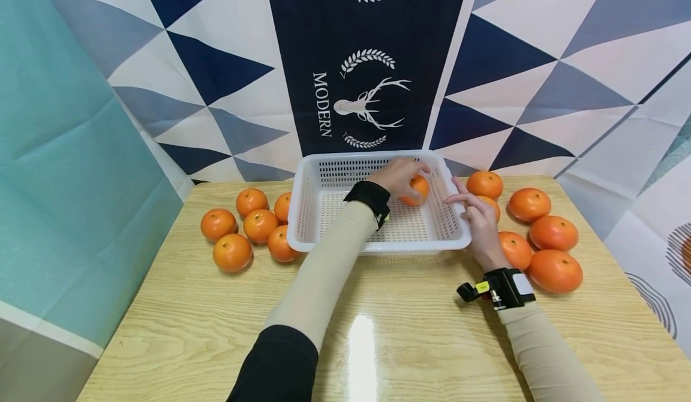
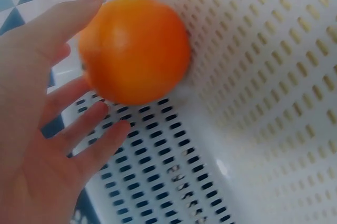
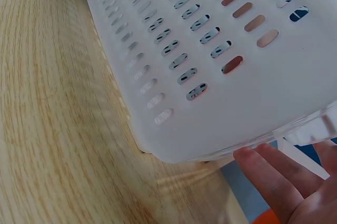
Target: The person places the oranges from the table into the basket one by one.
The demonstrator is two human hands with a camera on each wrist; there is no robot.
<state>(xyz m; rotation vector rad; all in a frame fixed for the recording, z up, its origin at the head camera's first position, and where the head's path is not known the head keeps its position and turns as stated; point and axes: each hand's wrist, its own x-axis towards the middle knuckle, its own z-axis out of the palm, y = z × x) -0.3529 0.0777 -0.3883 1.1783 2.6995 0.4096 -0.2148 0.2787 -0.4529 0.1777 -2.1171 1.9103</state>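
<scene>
In the head view, my left hand (image 1: 400, 178) reaches into a white perforated plastic basket (image 1: 380, 247). Beneath its fingers, near the basket's right end, is an orange (image 1: 415, 191). The left wrist view shows this orange (image 2: 138, 50) by the slotted wall, with the thumb tip at its edge and the other fingers of the left hand (image 2: 50, 129) spread loosely beside it. My right hand (image 1: 482, 225) touches the basket's right rim from outside. Close up, straight fingers of the right hand (image 3: 295, 190) meet the edge of the basket (image 3: 226, 108).
Several oranges (image 1: 260, 226) sit on the wooden table (image 1: 205, 324) left of the basket. More oranges (image 1: 553, 233) lie to its right, around my right wrist. A patterned cloth (image 1: 372, 48) hangs behind the basket.
</scene>
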